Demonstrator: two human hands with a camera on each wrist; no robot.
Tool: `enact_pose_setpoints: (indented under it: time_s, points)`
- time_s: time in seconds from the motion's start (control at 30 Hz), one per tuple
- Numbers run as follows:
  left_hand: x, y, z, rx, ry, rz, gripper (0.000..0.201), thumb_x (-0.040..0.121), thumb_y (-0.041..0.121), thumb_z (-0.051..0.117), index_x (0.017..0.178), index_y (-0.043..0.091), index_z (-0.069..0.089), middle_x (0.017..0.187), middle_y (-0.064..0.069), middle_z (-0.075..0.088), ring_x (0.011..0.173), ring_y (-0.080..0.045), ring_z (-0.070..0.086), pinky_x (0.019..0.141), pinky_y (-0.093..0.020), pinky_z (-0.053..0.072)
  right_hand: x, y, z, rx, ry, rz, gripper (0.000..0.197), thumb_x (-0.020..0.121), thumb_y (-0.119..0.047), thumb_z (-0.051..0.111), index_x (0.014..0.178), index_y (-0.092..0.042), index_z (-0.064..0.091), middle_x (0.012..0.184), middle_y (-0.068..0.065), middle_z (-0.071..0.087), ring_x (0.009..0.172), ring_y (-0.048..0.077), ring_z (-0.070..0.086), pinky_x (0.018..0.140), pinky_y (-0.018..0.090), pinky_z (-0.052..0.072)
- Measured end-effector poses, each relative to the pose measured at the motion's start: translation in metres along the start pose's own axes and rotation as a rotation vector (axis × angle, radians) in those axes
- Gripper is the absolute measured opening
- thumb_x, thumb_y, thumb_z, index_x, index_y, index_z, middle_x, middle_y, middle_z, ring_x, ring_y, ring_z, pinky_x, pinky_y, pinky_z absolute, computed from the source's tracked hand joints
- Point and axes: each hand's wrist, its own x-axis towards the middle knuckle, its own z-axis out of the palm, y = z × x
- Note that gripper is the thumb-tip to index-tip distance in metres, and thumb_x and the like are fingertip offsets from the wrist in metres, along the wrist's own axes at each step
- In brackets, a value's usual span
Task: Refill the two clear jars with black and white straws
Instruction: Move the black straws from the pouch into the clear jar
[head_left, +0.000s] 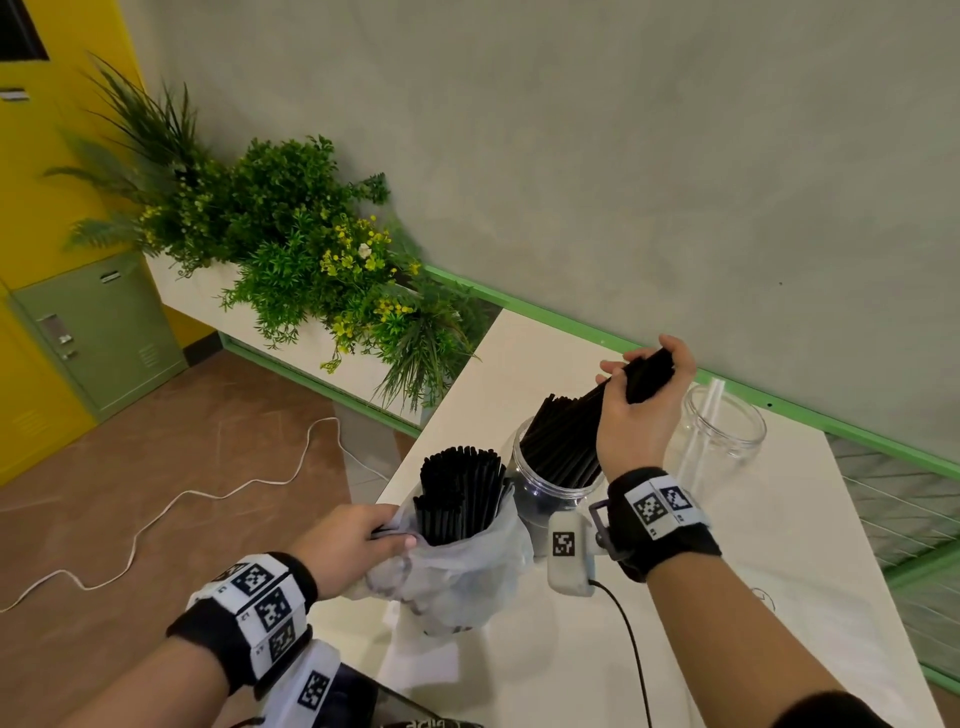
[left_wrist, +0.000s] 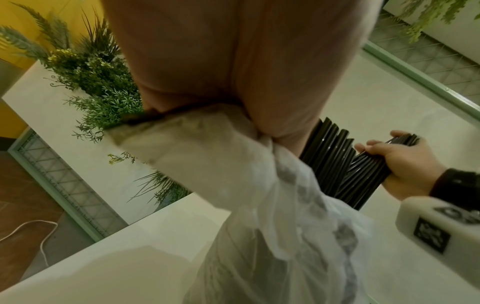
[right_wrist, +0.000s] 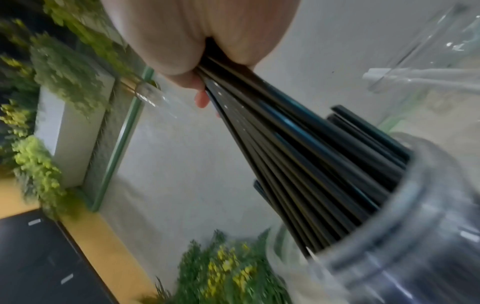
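Lowering now: the right hand (head_left: 644, 400) grips the upper ends of a bundle of thin black plastic straws (head_left: 576, 431), whose lower ends already stand inside the near clear plastic jar (head_left: 524, 488).
Long axis: the bundle slopes from the fist, far and high, down toward the person into the jar mouth; it is tilted, not upright.
Direction from the grip: the jar lies below the fist and nearer to the person, so I judge the next move is to bring the fist over the mouth and then loosen the fingers.
Left hand: the left hand (head_left: 348, 545) pinches the rim of the thin translucent plastic bag (head_left: 467, 577), which stands just beside the near jar, on its left.
Nearer hand: the right one is nearer to both jars.
Jars: two, both on the white table (head_left: 779, 545); the far clear plastic jar (head_left: 727, 431) is to the right.
Black straws: too many to count, in two groups, one in the bag (head_left: 462, 493) and one in the fist.
White straws (head_left: 714, 395): only one or two in the far jar; I cannot tell exactly.
Risk: if released while tilted, the bundle may fan out.
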Motion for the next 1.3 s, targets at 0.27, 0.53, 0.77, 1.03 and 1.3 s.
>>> enact_pose_setpoints:
  time_s: [0.27,0.53,0.77,1.03,1.3]
  points:
    - [0.0,0.002,0.0,0.003,-0.001,0.0,0.031,0.087,0.038,0.063,0.069,0.016,0.052,0.065,0.003,0.051,0.062,-0.011,0.047,0.06,-0.025,0.035,-0.048,0.035,0.0,-0.117,-0.282,0.091,0.043,0.089,-0.003,0.06,0.107,-0.039,0.044,0.098,-0.001,0.062,0.097,0.006,0.059,0.092,0.012,0.04]
    - [-0.001,-0.001,0.001,-0.004,-0.011,-0.002,0.03,0.088,0.038,0.062,0.07,0.015,0.054,0.065,0.002,0.052,0.062,-0.011,0.048,0.06,-0.024,0.036,-0.032,0.051,-0.016,-0.213,-0.679,0.342,0.027,0.085,0.002,0.061,0.094,-0.024,0.058,0.099,-0.001,0.069,0.103,0.01,0.061,0.097,0.025,0.042]
    - [0.001,-0.002,0.001,-0.008,-0.018,-0.003,0.028,0.087,0.039,0.063,0.066,0.023,0.053,0.066,0.001,0.057,0.064,-0.012,0.053,0.062,-0.027,0.04,-0.019,0.051,-0.027,-0.267,-0.875,0.497,0.024,0.078,-0.031,0.06,0.101,-0.025,0.066,0.111,-0.001,0.068,0.113,0.017,0.058,0.106,0.043,0.04]
    - [0.0,0.001,0.0,-0.029,-0.018,0.003,0.029,0.088,0.037,0.063,0.063,0.026,0.051,0.062,0.007,0.052,0.059,-0.007,0.048,0.06,-0.024,0.036,-0.017,0.042,-0.041,-0.37,-0.901,0.323,0.034,0.085,-0.015,0.068,0.114,-0.029,0.056,0.114,-0.008,0.064,0.111,0.009,0.057,0.102,0.033,0.043]
    - [-0.001,0.002,0.0,-0.025,-0.004,0.008,0.03,0.088,0.035,0.063,0.067,0.016,0.052,0.062,0.005,0.048,0.056,-0.004,0.043,0.056,-0.018,0.033,-0.039,0.042,-0.047,-0.523,-0.714,-0.081,0.039,0.092,0.004,0.048,0.123,-0.018,0.056,0.118,-0.005,0.059,0.105,0.002,0.052,0.092,0.001,0.032]
